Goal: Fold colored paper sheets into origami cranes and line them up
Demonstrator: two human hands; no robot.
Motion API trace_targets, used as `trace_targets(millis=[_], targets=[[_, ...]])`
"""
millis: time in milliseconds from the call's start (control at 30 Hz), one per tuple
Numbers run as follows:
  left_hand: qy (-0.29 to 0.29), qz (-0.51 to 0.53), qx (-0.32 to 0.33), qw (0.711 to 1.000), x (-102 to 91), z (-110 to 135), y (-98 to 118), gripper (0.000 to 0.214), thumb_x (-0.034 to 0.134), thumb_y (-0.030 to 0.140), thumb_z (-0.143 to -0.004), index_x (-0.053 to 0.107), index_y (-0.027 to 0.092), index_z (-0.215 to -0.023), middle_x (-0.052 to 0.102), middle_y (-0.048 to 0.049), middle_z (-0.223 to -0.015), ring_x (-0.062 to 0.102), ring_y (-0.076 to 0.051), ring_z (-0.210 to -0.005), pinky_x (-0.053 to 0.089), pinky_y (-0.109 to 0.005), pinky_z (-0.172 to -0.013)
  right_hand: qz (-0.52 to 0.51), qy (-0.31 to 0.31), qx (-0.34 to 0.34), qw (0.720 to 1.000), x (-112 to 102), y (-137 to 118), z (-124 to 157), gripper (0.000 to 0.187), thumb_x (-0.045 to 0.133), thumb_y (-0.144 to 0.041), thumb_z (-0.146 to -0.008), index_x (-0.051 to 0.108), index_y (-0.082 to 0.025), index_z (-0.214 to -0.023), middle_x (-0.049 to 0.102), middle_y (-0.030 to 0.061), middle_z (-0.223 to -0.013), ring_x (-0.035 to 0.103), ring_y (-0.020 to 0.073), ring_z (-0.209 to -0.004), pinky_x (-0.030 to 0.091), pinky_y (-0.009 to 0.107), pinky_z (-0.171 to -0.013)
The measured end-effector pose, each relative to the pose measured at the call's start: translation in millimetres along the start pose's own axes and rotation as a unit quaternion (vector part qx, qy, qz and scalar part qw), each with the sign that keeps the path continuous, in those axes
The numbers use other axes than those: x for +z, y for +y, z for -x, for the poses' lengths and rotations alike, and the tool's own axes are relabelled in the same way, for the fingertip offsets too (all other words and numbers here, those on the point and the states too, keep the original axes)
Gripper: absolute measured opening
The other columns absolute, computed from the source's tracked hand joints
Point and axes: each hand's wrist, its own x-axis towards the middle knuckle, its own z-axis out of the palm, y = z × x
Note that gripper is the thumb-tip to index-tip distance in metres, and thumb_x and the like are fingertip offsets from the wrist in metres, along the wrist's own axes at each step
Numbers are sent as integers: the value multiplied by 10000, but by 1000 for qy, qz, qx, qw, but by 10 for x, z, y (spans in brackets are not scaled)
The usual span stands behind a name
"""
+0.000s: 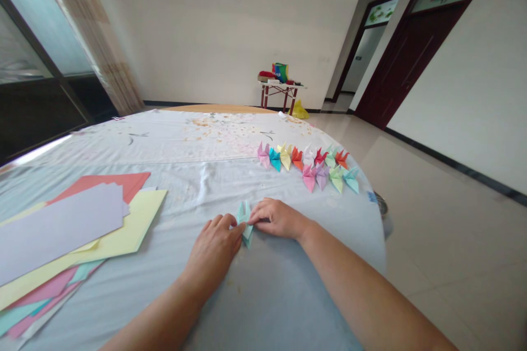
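Observation:
A pale mint-green folded paper crane (247,235) is on the cloth-covered table (280,296), two narrow points facing away from me and one toward me. My left hand (218,238) grips its left side between thumb and curled fingers. From the right, my right hand (278,218) pinches its other edge, the fingertips closed on the paper. The fingers hide part of the folds. Beyond my right hand stand two rows of finished paper cranes (309,176) in pink, blue, yellow, red, white, green and purple.
Loose sheets of coloured paper (61,230) lie in a pile on the left, lavender on top. The table's rounded edge (382,230) runs down the right side. Against the far wall is a small side table (284,86) with a colourful bag (280,72) on it.

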Motion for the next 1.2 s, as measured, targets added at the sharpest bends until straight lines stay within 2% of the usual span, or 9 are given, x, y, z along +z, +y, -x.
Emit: trace_targets(millis=[200, 433, 867, 967, 1067, 1200], targets=[[-12, -15, 18, 1000, -23, 19, 36, 316, 417, 127, -799, 574, 244, -1046, 565, -68, -1027, 494, -208, -940, 363, -344, -788, 12, -3, -3, 1000, -3, -37, 2, 226, 566, -96, -732, 686, -184, -903, 651, 54, -882, 572, 149, -856, 417, 275, -829], [-8, -37, 40, 998, -17, 31, 56, 280, 391, 117, -806, 581, 205, -993, 595, -76, -971, 497, -218, -941, 338, -360, -784, 38, 59, 30, 997, 8, -97, 60, 417, 496, -27, -664, 637, -195, -1019, 593, 59, -965, 522, 173, -913, 414, 313, -864], [4, -3, 29, 1000, -63, 37, -15, 291, 413, 92, -762, 604, 220, -940, 634, -52, -926, 519, -210, -905, 305, -365, -781, 87, -9, 32, 996, 12, -41, 94, 350, 525, -94, -700, 665, -239, -987, 581, 45, -971, 488, 178, -901, 385, 327, -822], [7, 9, 25, 1000, -43, 41, -19, 345, 409, 89, -755, 580, 229, -1021, 624, -50, -965, 514, -205, -915, 304, -360, -791, 102, -17, 39, 994, 12, -57, 110, 340, 535, -109, -706, 664, -250, -987, 574, 44, -980, 478, 183, -905, 380, 329, -818], [1, -10, 27, 1000, -18, 50, 1, 415, 401, 89, -763, 517, 242, -1131, 604, -52, -1002, 507, -210, -926, 307, -364, -791, 121, -24, 45, 991, 8, -95, 122, 349, 542, -119, -716, 651, -260, -1017, 562, 46, -997, 467, 187, -914, 371, 333, -827], [8, -63, 35, 997, 3, 61, 34, 371, 381, 98, -794, 536, 238, -1102, 586, -70, -1012, 495, -229, -955, 314, -375, -784, 143, -39, 50, 988, -6, -137, 126, 400, 538, -114, -736, 613, -295, -1085, 544, 44, -1034, 453, 190, -949, 354, 340, -848]])
